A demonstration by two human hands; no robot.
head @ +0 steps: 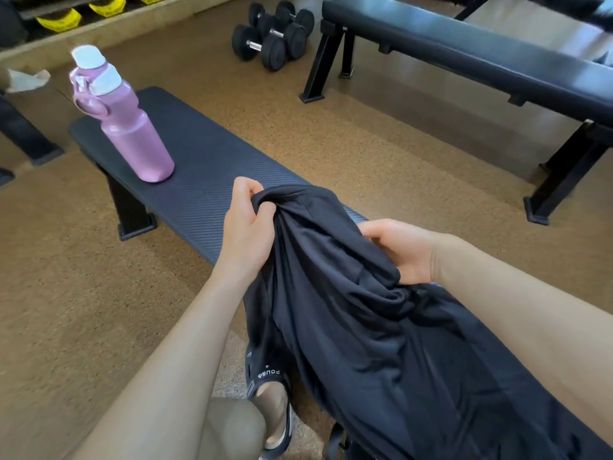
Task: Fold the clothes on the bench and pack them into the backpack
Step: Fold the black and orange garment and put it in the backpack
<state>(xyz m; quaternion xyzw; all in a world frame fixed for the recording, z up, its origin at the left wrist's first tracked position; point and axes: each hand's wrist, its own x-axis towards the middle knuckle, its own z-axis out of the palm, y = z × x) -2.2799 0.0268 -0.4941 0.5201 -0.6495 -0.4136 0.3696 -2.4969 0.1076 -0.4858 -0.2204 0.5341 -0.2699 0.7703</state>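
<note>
Near the far left end of the black padded bench [205,167] stands a pink plastic water bottle [127,127]. Over the near end, the left hand [247,224] and right hand [403,250] grip a crumpled black fabric garment [365,327].

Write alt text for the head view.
Both hands, left hand and right hand, grip a bunched black garment over the near end of a dark bench. A pink water bottle stands upright at the far end; dumbbells lie beyond.
</note>
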